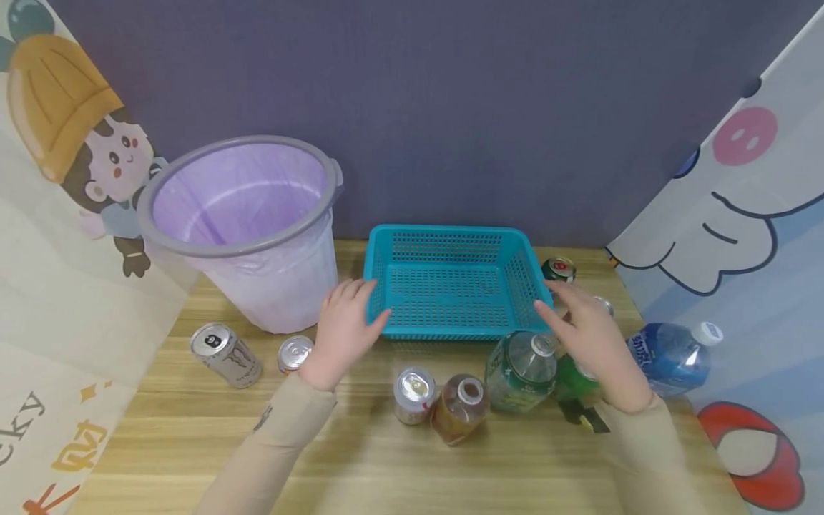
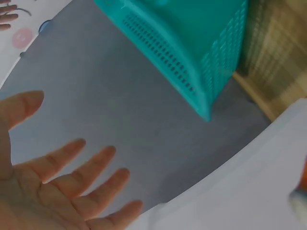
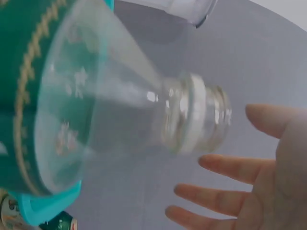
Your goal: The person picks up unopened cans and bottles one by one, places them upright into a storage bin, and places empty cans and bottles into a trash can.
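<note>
A turquoise plastic basket [image 1: 444,230] with perforated walls stands on the wooden table between both hands. My left hand [image 1: 344,325] hovers at its left side, fingers spread and holding nothing; the left wrist view shows the open palm [image 2: 62,191] apart from the basket [image 2: 163,52]. At the basket's right end is my right hand [image 1: 589,340], thumb and fingers apart with nothing gripped. In the right wrist view, an uncapped clear bottle [image 3: 124,105] with a green label looms near the right fingers. Whether either hand touches the rim cannot be told.
A lined bin [image 1: 277,286] stands at the back left. Cans [image 1: 234,361], [image 1: 295,352], [image 1: 413,397] and a brownish bottle [image 1: 458,415] stand in front. At right are a green bottle [image 1: 573,379], a blue-labelled bottle [image 1: 669,361] and a dark can [image 1: 558,270]. A grey panel [image 1: 463,107] rises behind.
</note>
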### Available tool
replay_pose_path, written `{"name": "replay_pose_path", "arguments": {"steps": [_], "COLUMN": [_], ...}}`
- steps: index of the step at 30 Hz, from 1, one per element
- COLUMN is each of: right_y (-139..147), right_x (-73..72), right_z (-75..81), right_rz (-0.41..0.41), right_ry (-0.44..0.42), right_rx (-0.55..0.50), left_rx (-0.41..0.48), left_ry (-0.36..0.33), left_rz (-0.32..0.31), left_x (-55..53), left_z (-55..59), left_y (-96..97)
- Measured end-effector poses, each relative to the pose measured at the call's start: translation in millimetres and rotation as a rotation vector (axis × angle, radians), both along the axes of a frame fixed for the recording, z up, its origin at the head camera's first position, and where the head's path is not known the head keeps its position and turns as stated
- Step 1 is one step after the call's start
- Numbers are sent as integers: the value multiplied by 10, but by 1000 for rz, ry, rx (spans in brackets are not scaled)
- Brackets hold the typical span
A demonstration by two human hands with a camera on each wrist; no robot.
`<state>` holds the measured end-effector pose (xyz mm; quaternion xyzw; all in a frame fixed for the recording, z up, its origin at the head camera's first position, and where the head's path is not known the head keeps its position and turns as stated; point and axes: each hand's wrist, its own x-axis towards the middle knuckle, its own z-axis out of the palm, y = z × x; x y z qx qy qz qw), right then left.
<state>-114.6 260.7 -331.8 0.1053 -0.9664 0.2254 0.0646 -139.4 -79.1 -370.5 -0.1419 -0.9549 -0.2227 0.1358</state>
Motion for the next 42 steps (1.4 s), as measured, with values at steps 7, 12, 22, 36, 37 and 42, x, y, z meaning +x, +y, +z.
{"name": "replay_pose_path", "arguments": {"steps": [7, 12, 22, 36, 37, 42], "right_y": [98, 169, 215, 317, 329, 433], "right_x": [-66, -100, -158, -333, -362, -552], "right_z": [29, -16, -37, 56, 89, 252], "right_rz": [23, 72, 82, 89, 93, 100], "right_ry": [-159, -202, -337, -303, -296, -312], "right_rx": [34, 42, 4, 64, 73, 114], "left_rx": [-139, -183, -168, -147, -147, -152], "left_ry": [-121, -166, -163, -181, -188, -202], "left_rz": [-100, -133, -174, -239, -241, -253], "left_x": [-107, -173, -259, -306, -305, -297], "left_z": [-215, -367, -549, -588, -591, -596], "left_y": [25, 65, 148, 150, 152, 179]}}
